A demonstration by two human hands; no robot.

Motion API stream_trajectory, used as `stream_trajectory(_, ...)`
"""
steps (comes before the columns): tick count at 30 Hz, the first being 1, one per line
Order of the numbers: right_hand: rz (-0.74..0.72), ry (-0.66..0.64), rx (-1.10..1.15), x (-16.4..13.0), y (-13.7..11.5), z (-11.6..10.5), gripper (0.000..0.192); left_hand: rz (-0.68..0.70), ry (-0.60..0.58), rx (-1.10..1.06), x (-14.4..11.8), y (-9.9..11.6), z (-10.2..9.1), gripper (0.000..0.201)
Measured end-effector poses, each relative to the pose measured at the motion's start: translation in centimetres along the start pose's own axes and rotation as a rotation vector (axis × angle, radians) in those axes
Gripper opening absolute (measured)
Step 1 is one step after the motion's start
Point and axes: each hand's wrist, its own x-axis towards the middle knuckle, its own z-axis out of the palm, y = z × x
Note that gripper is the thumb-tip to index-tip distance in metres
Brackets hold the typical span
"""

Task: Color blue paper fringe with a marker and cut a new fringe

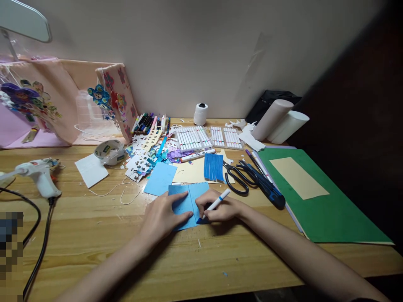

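Observation:
A light blue sheet of paper (185, 205) with a line down its middle lies on the wooden table. My left hand (165, 212) rests on its left part, thumb and forefinger apart, pressing it flat. In my right hand (217, 205) is a white marker with a blue band (219, 199), its tip low on the sheet's right half by a dark blue patch. Behind the sheet are another light blue piece (160, 178) and a darker blue strip-cut piece (213, 167) on cream paper (185, 173).
Black scissors (237, 178) and a dark blue cutter-like tool (267, 188) lie to the right, beside green sheets (333, 209). Marker sets (192, 138) and paper scraps (138, 163) fill the back. A glue gun (42, 176) with its cord is at left, near a tape roll (109, 152).

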Motion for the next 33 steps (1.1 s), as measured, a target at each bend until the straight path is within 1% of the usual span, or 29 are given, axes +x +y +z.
stream_trajectory(11, 0.019, -0.009, 0.038, -0.08, 0.18, 0.01, 0.007, 0.003, 0.001, 0.012, 0.03, -0.07, 0.11, 0.051)
stream_trajectory(18, 0.002, -0.018, 0.069, 0.11, 0.02, 0.00, 0.008, 0.008, 0.010, -0.010, -0.09, -0.03, 0.04, 0.052)
stream_trajectory(25, 0.073, 0.037, 0.055, 0.22, -0.25, 0.08, 0.008, 0.013, 0.028, 0.000, -0.09, -0.20, 0.18, 0.051)
stream_trajectory(33, 0.112, 0.084, 0.076, 0.19, -0.55, 0.13, 0.007, 0.010, 0.024, 0.016, -0.06, -0.01, 0.13, 0.050)
